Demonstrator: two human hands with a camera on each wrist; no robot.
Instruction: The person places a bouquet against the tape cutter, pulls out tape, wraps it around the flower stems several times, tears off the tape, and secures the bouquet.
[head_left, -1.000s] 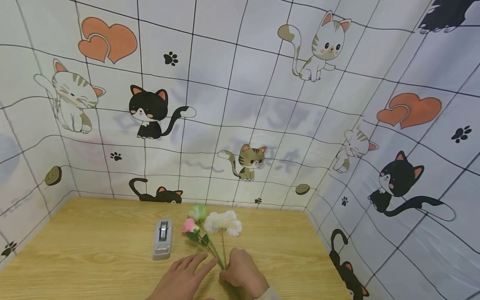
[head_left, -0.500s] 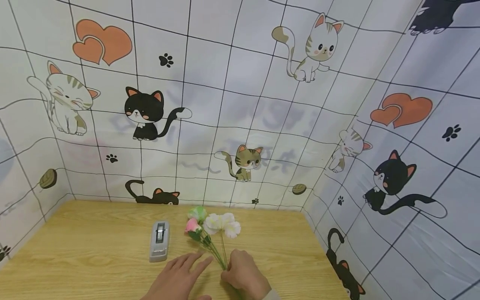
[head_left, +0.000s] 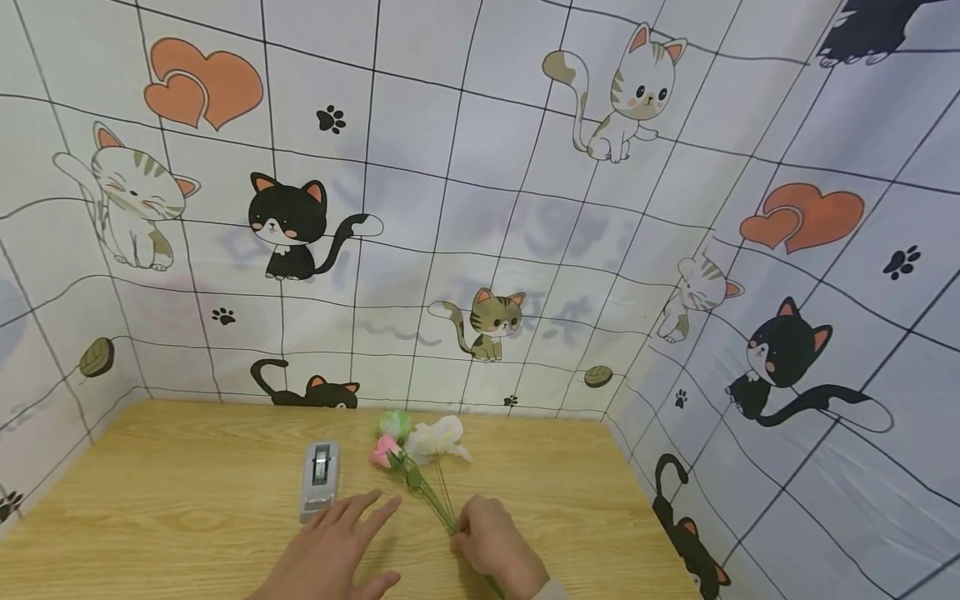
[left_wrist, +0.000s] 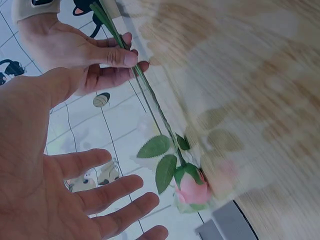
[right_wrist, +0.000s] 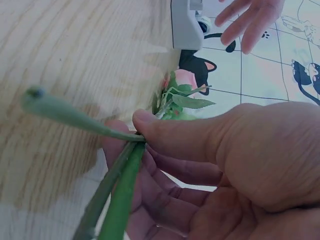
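My right hand [head_left: 498,542] pinches several green flower stems [right_wrist: 120,200] between thumb and fingers near the front of the table. The blooms spread toward the back: a pink rose [head_left: 386,451] with green leaves [left_wrist: 166,172], a pale green flower [head_left: 395,423] and a white flower [head_left: 437,439]. Left of the stems, my left hand [head_left: 333,546] is held with its fingers spread and holds nothing. In the head view, its fingertips overlap the near end of a grey tape dispenser [head_left: 320,475]; whether they touch it I cannot tell.
The wood-grain table [head_left: 187,492] meets a white grid-patterned cloth wall [head_left: 420,208] with cartoon cats behind it. Another stretch of that cloth [head_left: 825,467] borders the table's right side.
My left hand has moved left, away from the stems, and its fingers have spread. My right hand still grips the stems; the white flower has turned and shifted slightly left.
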